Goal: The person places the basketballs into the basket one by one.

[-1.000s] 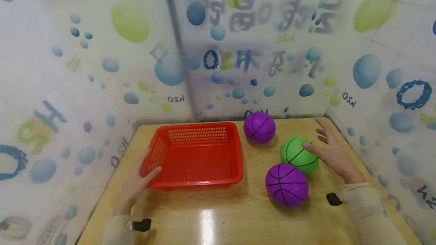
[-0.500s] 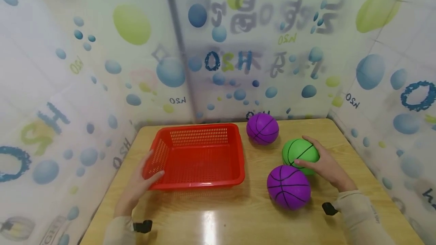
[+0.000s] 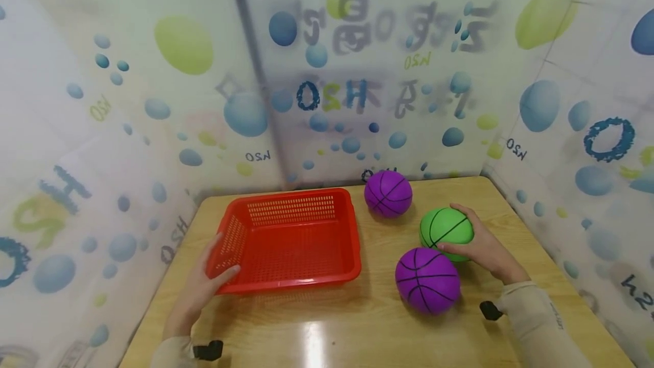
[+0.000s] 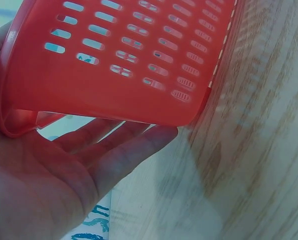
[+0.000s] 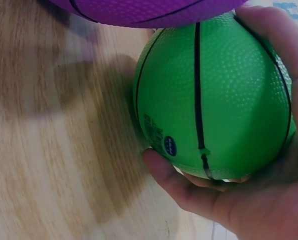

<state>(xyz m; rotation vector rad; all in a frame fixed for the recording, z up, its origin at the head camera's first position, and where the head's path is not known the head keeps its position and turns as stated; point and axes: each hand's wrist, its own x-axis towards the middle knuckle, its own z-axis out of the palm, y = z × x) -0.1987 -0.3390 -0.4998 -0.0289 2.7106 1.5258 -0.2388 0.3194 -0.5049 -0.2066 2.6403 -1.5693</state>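
Observation:
A red plastic basket (image 3: 293, 287) with slotted walls stands at the left of the table. My left hand (image 3: 196, 288) holds its near left corner. The thumb lies over the rim, and the other fingers reach along the outside, as the left wrist view (image 4: 49, 185) shows. At the right, my right hand (image 3: 487, 249) grips a green ball with black basketball lines (image 3: 449, 227), thumb on the near side and fingers round the far side. A purple ball of the same make (image 3: 428, 281) sits just in front, overlapping the green one.
Another purple ball (image 3: 388, 193) rests by the table's back edge, right of the basket. The wooden table (image 3: 368, 334) is bordered at the back and both sides by a printed curtain (image 3: 327, 27) with bubble patterns.
My right hand has come in from the right and closed round the green ball. My left hand stays at the basket's corner. The head view has shifted slightly.

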